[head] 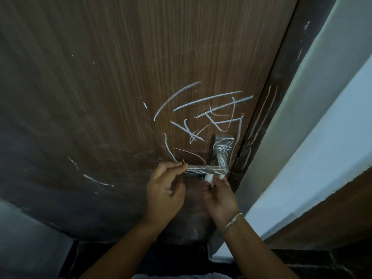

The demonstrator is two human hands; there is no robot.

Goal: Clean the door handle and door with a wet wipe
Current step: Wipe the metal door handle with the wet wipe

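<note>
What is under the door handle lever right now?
A white wipe, gripped by the right hand, sits just under the lever near its pivot. The left hand pinches the lever's free end. The lever's underside and the door behind the hands are covered.

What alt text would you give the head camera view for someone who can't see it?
A person's right hand holds a white wet wipe just under a metal door handle, while the left hand pinches the lever's free end. White scribbles mark the brown door above.
</note>
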